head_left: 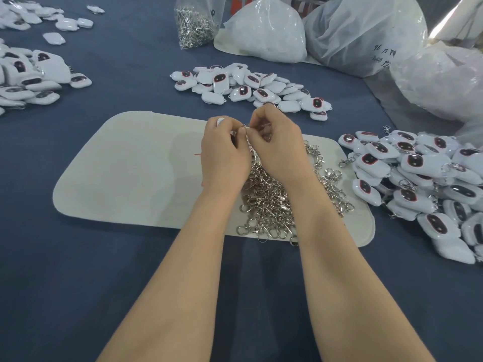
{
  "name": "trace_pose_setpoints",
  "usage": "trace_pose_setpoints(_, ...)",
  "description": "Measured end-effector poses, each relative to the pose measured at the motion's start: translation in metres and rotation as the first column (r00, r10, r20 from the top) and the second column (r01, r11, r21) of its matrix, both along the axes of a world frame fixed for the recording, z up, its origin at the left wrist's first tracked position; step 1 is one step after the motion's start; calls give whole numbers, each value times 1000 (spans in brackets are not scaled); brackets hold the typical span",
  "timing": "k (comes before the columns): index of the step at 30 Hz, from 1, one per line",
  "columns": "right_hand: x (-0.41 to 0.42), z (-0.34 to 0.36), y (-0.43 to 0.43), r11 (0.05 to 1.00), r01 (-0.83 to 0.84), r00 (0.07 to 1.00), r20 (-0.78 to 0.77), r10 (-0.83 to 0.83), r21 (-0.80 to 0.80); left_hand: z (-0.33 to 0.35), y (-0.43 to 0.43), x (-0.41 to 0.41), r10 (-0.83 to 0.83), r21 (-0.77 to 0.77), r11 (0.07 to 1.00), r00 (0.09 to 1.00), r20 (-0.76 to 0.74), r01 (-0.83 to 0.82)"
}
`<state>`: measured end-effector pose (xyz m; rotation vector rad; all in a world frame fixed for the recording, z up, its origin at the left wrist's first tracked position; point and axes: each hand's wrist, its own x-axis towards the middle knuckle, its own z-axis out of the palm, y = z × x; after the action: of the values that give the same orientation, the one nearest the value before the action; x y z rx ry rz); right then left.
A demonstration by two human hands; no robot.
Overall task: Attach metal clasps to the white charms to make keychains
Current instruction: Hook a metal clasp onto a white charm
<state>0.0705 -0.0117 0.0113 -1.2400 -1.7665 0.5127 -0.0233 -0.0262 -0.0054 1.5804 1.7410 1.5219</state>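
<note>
You held the metal clasp (250, 148) between both hands, over the far-middle of the beige mat (130, 165), its chain hanging toward the loose clasp pile (274, 205) below your wrists. Your left hand (224, 152) was curled round a white charm (220, 121), only its tip showing above the knuckles. Your right hand (278, 145) had fingers bent in, thumb & forefinger pinching the clasp's ring right against the left thumb. Both forearms ran in from the near edge, wrists close together, knuckles up.

Mat's left half lay bare. Unclasped charm pile (251, 87) sat just beyond your hands on the blue cloth (104, 257). Charms w/ clasps (418, 184) were heaped at the mat's right edge, another heap (31, 77) far left. Bag of clasps (194, 24) & big plastic bags (366, 30) crowded the far-right side.
</note>
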Motion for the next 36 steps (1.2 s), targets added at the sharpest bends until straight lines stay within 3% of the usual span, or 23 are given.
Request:
trace_pose_setpoints(8,2,0,0,1000,-4,999,-34,3,-17,2,-1,3,-20,-12,1000,1000,-2,20)
trace_pose_setpoints(20,2,6,-1,997,53,994,98,-48,-50,4,-10,5,26,-11,1000,985,-168,-29)
trace_pose_setpoints(25,5,11,-1,993,42,999,13,-41,-109,5,-9,5,26,25,999,994,-105,-23)
trace_pose_setpoints(29,7,10,0,981,42,999,32,-37,-188,5,-8,4,14,29,1000,997,-74,-12)
trace_pose_setpoints(36,6,12,-1,991,43,999,28,-40,-127,3,-7,3,-27,20,999,997,-76,28)
